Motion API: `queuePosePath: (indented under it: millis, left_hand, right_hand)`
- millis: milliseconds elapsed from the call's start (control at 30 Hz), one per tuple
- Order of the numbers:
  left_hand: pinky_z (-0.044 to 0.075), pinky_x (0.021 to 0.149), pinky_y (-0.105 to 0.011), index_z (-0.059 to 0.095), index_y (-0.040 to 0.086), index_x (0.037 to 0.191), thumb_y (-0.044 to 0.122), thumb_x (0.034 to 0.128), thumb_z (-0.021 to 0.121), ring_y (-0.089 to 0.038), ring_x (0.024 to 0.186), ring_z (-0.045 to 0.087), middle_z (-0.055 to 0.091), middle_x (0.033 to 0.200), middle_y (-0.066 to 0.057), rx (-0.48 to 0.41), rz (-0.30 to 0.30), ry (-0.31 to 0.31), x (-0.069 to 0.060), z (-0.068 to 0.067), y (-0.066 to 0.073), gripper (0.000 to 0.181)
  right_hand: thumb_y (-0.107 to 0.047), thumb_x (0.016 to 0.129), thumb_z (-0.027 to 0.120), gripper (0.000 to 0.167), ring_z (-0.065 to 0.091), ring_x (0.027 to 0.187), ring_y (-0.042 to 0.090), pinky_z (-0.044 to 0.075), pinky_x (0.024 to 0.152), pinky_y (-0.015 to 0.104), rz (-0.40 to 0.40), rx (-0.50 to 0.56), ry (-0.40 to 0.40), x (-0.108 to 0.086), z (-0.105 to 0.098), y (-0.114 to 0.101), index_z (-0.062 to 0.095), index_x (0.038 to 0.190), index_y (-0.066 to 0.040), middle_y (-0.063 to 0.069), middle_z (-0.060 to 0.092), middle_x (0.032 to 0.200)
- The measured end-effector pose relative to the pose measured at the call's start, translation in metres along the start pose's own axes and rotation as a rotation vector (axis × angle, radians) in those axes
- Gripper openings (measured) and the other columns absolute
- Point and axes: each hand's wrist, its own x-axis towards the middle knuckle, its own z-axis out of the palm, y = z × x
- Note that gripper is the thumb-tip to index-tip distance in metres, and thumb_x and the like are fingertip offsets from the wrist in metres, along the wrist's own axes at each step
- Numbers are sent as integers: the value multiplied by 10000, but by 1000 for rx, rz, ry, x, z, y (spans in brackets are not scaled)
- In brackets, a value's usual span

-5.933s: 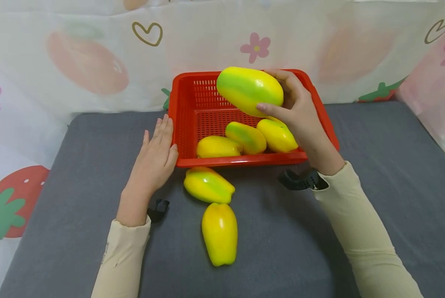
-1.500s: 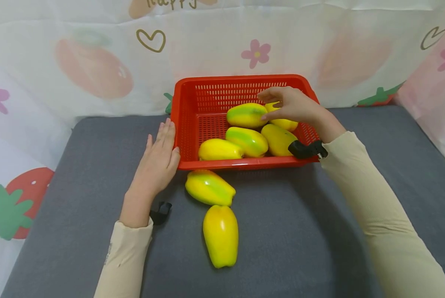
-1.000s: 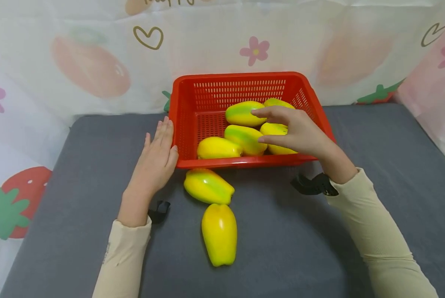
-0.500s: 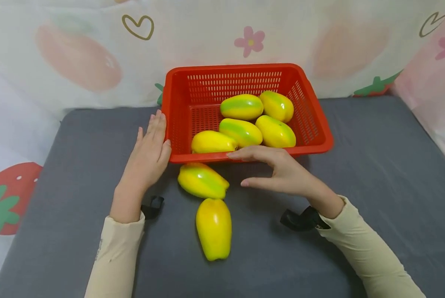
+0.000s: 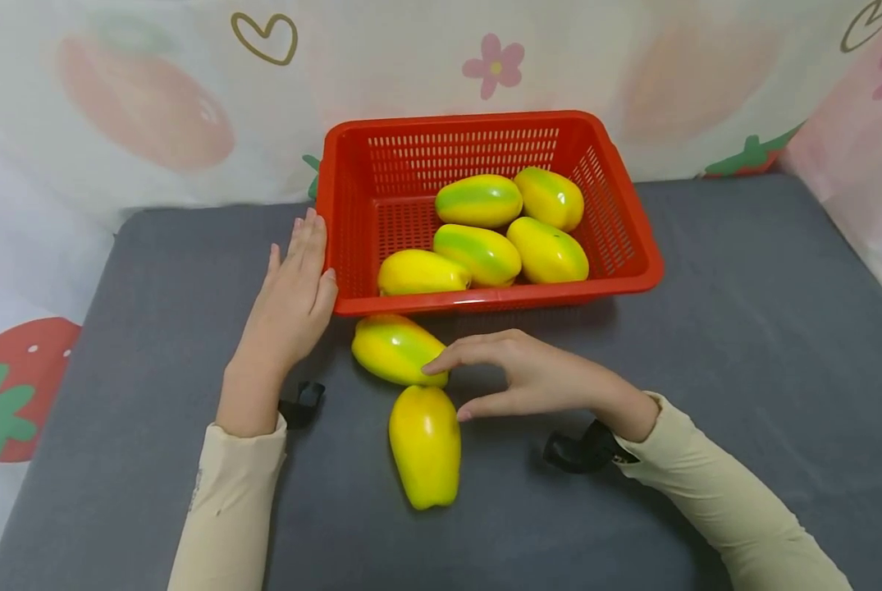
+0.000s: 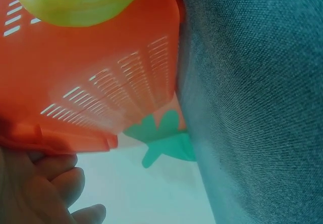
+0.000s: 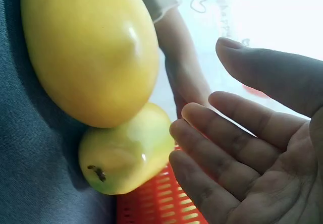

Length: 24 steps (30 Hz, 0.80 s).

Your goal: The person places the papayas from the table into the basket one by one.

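A red plastic basket (image 5: 485,302) stands at the back of the table, with several yellow-green papayas (image 5: 477,202) lying inside. My left hand (image 5: 285,304) rests flat along its left wall, fingers straight. On the cloth in front of the basket lies one papaya (image 5: 392,349); a second, yellower papaya (image 5: 424,447) touches its near end. Just right of these two hovers my right hand (image 5: 529,376), thumb and fingers spread and curved, holding nothing. The right wrist view shows a gap between its fingers (image 7: 227,148) and the two papayas.
Grey cloth (image 5: 743,353) covers the table. Behind it hangs a pale printed curtain (image 5: 381,57), close to the basket's back rim. A black strap (image 5: 581,450) sits at the right wrist, another black strap (image 5: 303,404) at the left.
A papaya held in my right hand earlier now lies in the basket. That hand has come back toward me, out over the front rim, to the two papayas outside. My left hand stays against the basket.
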Motion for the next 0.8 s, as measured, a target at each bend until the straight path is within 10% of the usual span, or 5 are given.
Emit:
queuePosePath:
  millis: [800]
  left_hand:
    - [13,1134,-492,44,63,1516,248,992,286,-213,1440,6,27,1575,-79,21,-18,-2,0,0,1,606]
  right_hand:
    - [-333,836,713,620,371,1317,119,311,1074,332,25,38,-155,9,34,8,488,1364,-97,29,453,1417]
